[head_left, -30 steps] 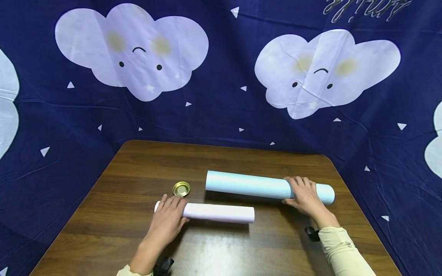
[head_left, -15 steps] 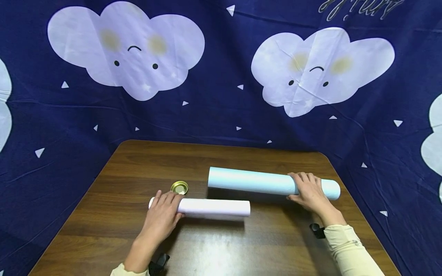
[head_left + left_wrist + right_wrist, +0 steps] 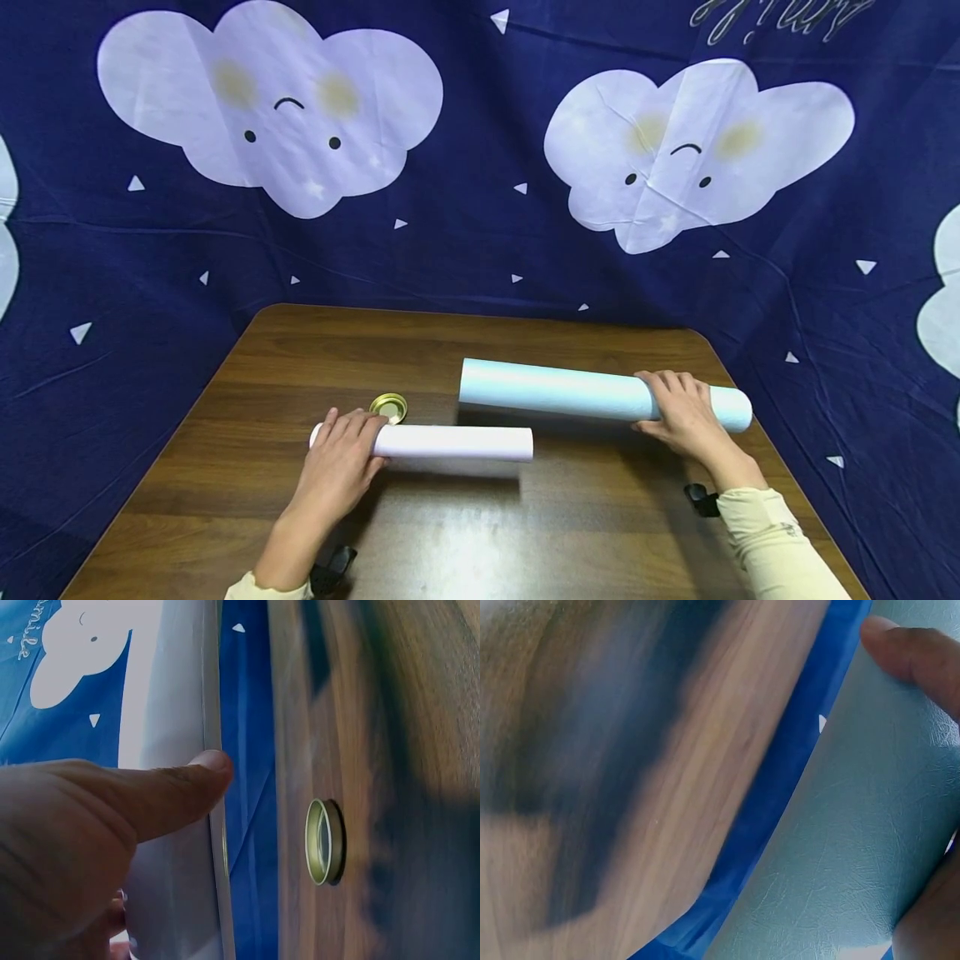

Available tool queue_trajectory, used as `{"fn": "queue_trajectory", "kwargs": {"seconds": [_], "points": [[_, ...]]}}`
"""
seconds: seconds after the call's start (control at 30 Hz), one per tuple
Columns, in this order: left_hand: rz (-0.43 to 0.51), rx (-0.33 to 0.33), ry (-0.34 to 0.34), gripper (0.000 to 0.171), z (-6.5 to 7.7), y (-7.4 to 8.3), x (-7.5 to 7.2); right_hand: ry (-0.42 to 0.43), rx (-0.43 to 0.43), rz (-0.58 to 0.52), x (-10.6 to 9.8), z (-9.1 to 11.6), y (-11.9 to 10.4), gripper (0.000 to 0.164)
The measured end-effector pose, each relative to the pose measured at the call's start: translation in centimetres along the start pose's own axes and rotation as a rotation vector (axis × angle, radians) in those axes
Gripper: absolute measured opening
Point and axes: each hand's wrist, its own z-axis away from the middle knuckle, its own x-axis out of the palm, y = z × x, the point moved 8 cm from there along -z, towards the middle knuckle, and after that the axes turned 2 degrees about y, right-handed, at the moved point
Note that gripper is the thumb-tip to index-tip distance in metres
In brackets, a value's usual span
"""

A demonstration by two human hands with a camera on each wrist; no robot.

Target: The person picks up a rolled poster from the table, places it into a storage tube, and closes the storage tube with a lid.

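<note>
My left hand [image 3: 337, 462] grips a white paper roll [image 3: 457, 442] near its left end, palm down. In the left wrist view the thumb lies across the roll [image 3: 169, 697], and its lengthwise paper edge shows. My right hand [image 3: 686, 417] holds a thicker light blue roll [image 3: 555, 390] toward its right end. The right wrist view shows the thumb along the blue roll's wrinkled surface [image 3: 840, 817]. Both rolls are held over the table, with shadows beneath them. A shallow gold lid [image 3: 388, 407] lies on the table just beyond the left hand, its rim up.
The brown wooden table [image 3: 360, 350] has rounded far corners. Behind it hangs a dark blue cloth [image 3: 480, 250] printed with clouds and small triangles. Black wrist cameras sit below the left wrist [image 3: 332, 570] and right wrist [image 3: 701, 500].
Left hand and white roll have shifted left and slightly up in the head view. Right hand and blue roll have moved right and slightly up, widening the space between the rolls. The lid stays put.
</note>
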Motion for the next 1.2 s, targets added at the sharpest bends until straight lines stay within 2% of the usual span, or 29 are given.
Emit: {"fn": "queue_trajectory", "kwargs": {"seconds": [0.73,1.2], "points": [[-0.022,-0.008,0.033,0.056,0.2,-2.4,-2.2,0.036,-0.002,0.019,-2.1,0.3,0.9,0.077],[-0.031,-0.009,0.061,0.058,0.3,-4.0,-3.6,0.11,-0.052,0.023,-3.3,0.7,1.1,0.078]]}}
